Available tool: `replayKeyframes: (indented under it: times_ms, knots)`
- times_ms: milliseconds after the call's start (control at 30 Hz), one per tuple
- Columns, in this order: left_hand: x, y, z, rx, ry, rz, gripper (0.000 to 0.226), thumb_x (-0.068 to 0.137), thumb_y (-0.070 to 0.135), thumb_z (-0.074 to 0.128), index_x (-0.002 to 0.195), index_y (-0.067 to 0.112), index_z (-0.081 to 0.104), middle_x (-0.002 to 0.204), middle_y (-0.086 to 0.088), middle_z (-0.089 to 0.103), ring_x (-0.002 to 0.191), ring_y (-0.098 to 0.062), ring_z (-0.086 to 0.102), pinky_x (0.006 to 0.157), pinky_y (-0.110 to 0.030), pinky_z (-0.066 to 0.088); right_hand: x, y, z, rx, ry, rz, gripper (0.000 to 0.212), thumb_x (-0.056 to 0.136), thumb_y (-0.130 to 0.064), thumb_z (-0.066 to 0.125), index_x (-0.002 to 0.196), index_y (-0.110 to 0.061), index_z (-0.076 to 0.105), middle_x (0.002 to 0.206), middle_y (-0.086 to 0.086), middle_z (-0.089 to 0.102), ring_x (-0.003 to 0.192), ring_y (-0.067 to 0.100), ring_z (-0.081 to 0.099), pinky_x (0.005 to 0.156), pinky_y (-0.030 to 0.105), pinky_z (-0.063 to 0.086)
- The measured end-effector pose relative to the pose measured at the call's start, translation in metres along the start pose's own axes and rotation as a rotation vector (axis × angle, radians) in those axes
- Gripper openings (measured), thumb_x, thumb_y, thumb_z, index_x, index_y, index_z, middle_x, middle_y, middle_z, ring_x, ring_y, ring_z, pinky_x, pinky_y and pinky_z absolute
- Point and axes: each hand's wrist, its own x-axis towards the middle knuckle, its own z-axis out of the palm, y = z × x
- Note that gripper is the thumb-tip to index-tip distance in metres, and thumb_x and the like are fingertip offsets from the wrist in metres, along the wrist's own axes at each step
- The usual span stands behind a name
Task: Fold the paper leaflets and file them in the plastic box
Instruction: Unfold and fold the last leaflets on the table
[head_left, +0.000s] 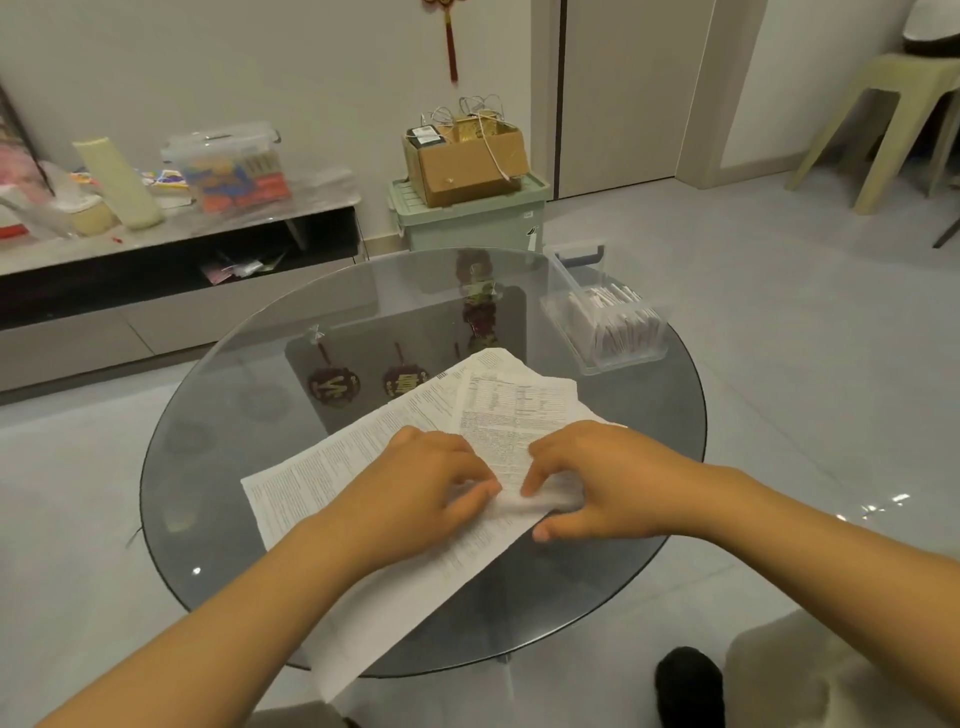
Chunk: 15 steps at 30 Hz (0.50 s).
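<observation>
Round glass desk (260, 415); both hands' fingers (480, 491) pinch a thin printed leaflet (514, 410); clear box (605, 358) holds folded ones.

Round glass table (249, 467) occupies the centre of the frame, on a pale tiled floor (805, 322). Printed paper leaflets (332, 478) lie unfolded across its lower middle, one end overhanging the lower edge. A clear plastic box (605, 317) holding folded leaflets stands at the table's upper right edge.
</observation>
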Motion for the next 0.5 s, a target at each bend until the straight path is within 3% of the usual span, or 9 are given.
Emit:
replayKeyframes:
  times_ms: [67, 200, 333, 433, 500]
  knots:
    - [-0.001, 0.000, 0.000, -0.042, 0.026, 0.021, 0.038, 0.088, 0.058, 0.041, 0.102, 0.035, 0.068, 0.103, 0.020, 0.063, 0.096, 0.001, 0.053, 0.097, -0.032, 0.037, 0.000, -0.001, -0.002, 0.052, 0.018, 0.022, 0.015, 0.085, -0.038, 0.060, 0.096, -0.030, 0.066, 0.103, -0.011, 0.065, 0.095, 0.009, 0.056, 0.080, 0.029, 0.049]
    - [-0.004, 0.005, -0.005, -0.281, 0.013, -0.079, 0.049, 0.074, 0.069, 0.052, 0.105, 0.033, 0.065, 0.100, 0.020, 0.064, 0.093, 0.000, 0.057, 0.086, -0.023, 0.046, 0.000, -0.003, -0.014, 0.265, 0.039, 0.073, 0.008, 0.088, -0.024, 0.053, 0.088, -0.024, 0.061, 0.089, -0.002, 0.064, 0.080, 0.013, 0.056, 0.071, 0.030, 0.047]
    - [0.000, 0.005, -0.007, -0.377, 0.100, -0.227, 0.013, 0.082, 0.040, 0.067, 0.086, 0.037, 0.055, 0.086, 0.020, 0.058, 0.080, -0.002, 0.055, 0.062, -0.012, 0.040, 0.003, -0.001, -0.019, 0.415, 0.116, 0.125, 0.012, 0.091, -0.024, 0.051, 0.080, -0.029, 0.053, 0.098, 0.001, 0.065, 0.084, 0.017, 0.058, 0.070, 0.030, 0.047]
    - [0.007, -0.002, -0.003, -0.520, 0.193, -0.364, 0.020, 0.083, 0.030, 0.069, 0.089, 0.037, 0.052, 0.093, 0.021, 0.060, 0.084, -0.001, 0.060, 0.065, -0.010, 0.043, 0.006, 0.001, -0.015, 0.370, 0.237, 0.182, 0.002, 0.092, -0.027, 0.053, 0.090, -0.029, 0.054, 0.106, -0.004, 0.063, 0.091, 0.014, 0.058, 0.074, 0.028, 0.048]
    - [0.011, -0.004, -0.001, -0.577, 0.202, -0.427, 0.034, 0.081, 0.029, 0.072, 0.104, 0.035, 0.047, 0.102, 0.019, 0.058, 0.084, -0.002, 0.062, 0.067, -0.013, 0.049, 0.008, 0.001, -0.013, 0.329, 0.294, 0.210, 0.016, 0.089, -0.027, 0.059, 0.104, -0.026, 0.054, 0.110, -0.005, 0.061, 0.093, 0.012, 0.056, 0.077, 0.027, 0.048]
